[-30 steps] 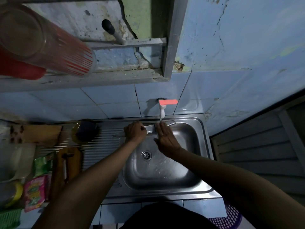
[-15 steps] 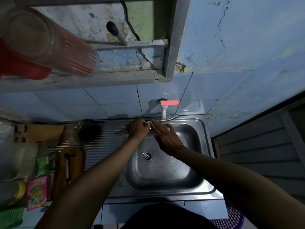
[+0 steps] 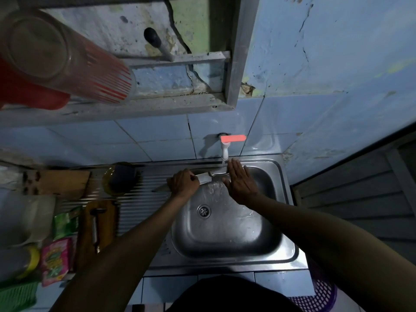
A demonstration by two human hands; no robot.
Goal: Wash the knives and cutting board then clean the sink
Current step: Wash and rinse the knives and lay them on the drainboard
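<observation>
1. Right now we have the knife (image 3: 206, 176) lying crosswise over the back-left corner of the steel sink (image 3: 287, 248), under the white tap (image 3: 225, 149) with its orange lever, water running onto it.
2. Our left hand (image 3: 183, 183) is curled round the knife near its middle; one end pokes out to the left over the ribbed drainboard (image 3: 139, 199), the other reaches toward the stream. Which end is handle and which blade we cannot tell for sure in this light.
3. Our right hand (image 3: 242, 181) is flat, fingers straight and together, resting against the knife's end under the tap and gripping nothing.
4. We judge the knife stiff, fairly light, and slippery while wet, with an edge that can cut; best to hold it by the handle and rub along the flat, away from the edge.
5. A wooden cutting board (image 3: 99, 224) sits left of the drainboard with a second knife (image 3: 95, 228) on it, both apparently waiting their turn.
6. A yellow dish with a dark sponge (image 3: 120, 177) sits on the drainboard just beside the left hand, within easy reach.
7. Green and pink sachets (image 3: 57, 257) crowd the left counter; a glass tumbler (image 3: 67, 57) juts from the shelf overhead, so we would lift things with care.
</observation>
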